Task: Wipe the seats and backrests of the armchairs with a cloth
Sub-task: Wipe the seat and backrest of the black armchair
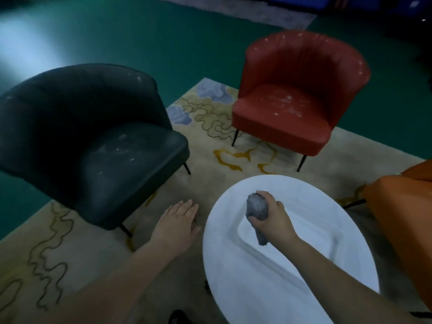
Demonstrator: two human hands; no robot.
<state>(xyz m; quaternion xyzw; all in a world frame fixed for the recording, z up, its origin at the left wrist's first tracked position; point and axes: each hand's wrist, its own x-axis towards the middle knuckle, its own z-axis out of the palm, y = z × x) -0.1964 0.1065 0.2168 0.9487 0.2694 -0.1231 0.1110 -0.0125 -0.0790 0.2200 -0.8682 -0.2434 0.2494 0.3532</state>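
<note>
The right hand [272, 215] grips a bunched grey cloth [257, 209] above the white table [233, 288]; the left hand [180, 222] hovers spread. Wadded (possibly damp), it could smear the white specks across the black armchair [98, 146] beyond the left hand.

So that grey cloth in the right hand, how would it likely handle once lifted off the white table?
The grey cloth is bunched in the right hand with a tail drooping below the fist, so it is probably floppy. One hand grips it whole, so it is likely light. Its fuzzy surface suggests it will not slip.
</note>
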